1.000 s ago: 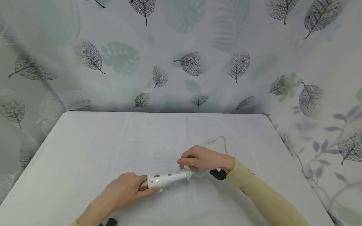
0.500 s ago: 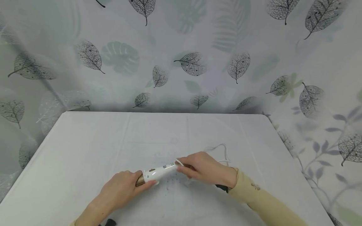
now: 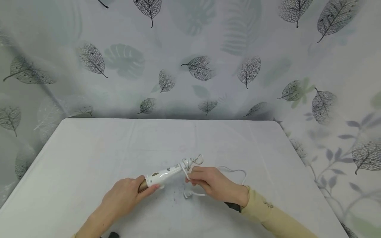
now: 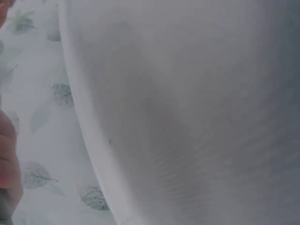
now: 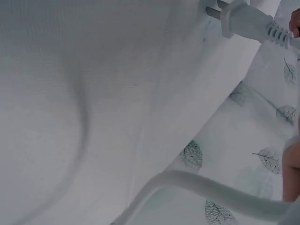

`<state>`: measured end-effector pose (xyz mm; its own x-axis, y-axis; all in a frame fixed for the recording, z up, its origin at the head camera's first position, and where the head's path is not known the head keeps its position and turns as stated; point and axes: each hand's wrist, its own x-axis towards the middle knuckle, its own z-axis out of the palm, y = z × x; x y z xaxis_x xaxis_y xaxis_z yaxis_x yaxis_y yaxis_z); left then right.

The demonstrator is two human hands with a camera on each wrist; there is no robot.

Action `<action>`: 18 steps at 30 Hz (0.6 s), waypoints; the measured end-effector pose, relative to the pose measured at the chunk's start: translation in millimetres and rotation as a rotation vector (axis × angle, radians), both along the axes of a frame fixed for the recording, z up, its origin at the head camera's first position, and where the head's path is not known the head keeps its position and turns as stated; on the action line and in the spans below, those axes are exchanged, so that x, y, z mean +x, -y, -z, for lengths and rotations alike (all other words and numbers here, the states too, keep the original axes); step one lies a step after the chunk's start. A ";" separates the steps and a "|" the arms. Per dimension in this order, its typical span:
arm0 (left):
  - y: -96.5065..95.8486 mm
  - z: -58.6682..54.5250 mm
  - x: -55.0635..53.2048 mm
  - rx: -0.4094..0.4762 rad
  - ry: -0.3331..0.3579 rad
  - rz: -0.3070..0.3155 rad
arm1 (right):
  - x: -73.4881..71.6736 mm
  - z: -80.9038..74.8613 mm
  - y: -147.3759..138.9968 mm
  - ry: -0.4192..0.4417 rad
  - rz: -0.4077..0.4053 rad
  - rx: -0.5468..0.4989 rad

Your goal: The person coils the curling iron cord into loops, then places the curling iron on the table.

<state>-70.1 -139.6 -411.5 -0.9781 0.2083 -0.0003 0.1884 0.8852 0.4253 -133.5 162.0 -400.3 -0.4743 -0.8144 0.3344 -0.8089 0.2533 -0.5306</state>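
A slim, glossy white plastic appliance with a gold-brown barrel [image 3: 160, 177] is held at a slant above the white cloth-covered tabletop [image 3: 101, 145], its white end pointing up and away to the right. The left hand [image 3: 123, 195] grasps it around the barrel, with the thumb laid along the near side. The right hand [image 3: 208, 180] pinches a strand of the smooth white power cord [image 3: 187, 164], which is looped around the far end of the handle. The white two-pronged plug [image 3: 188, 194] dangles just below the right hand; whether it touches the cloth is hard to tell. More cord trails in a loose curve beyond the right wrist. To handle the cord well, I would steady the barrel firmly, guide each turn cleanly past the handle's tip with light, even tension, avoid tugging at the ribbed neck, and mind that the swinging plug does not snag.
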 end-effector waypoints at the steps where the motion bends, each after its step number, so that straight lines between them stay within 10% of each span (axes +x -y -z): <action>1: 0.2 0.8 0.4 0.011 -0.019 0.002 | -0.7 1.4 -1.6 0.032 -0.006 -0.015; 9: 2.2 3.0 0.8 0.107 -0.092 -0.004 | -7.4 9.9 -6.8 0.269 0.001 -0.114; 18: 2.5 -0.1 0.5 0.154 -0.123 -0.010 | -11.4 11.2 -14.7 0.958 0.034 -0.169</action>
<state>-69.6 -142.1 -411.4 -0.9708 0.1866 0.1506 0.2386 0.8138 0.5299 -144.9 176.7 -411.4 -0.6287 -0.7719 -0.0943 -0.0095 0.1289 -0.9916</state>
